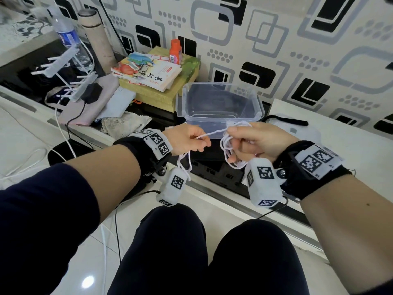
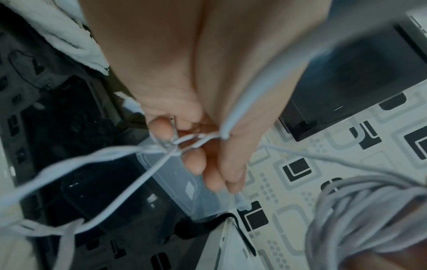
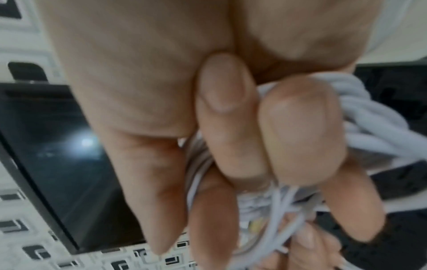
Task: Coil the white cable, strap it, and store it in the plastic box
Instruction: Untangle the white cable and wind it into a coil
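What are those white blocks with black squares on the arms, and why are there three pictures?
No robot here, just a person with cameras strapped on. The blocks on the wrists are little cameras; a third sits on the head. The big picture looks down from the head. The other two look along each hand, very close, so they are blurry. The right hand grips a bundle of white cable loops. The left hand pinches the loose end stretched between them. Behind the hands sits a clear plastic box with no lid on, where the cable should go. Books and a water bottle sit further left.
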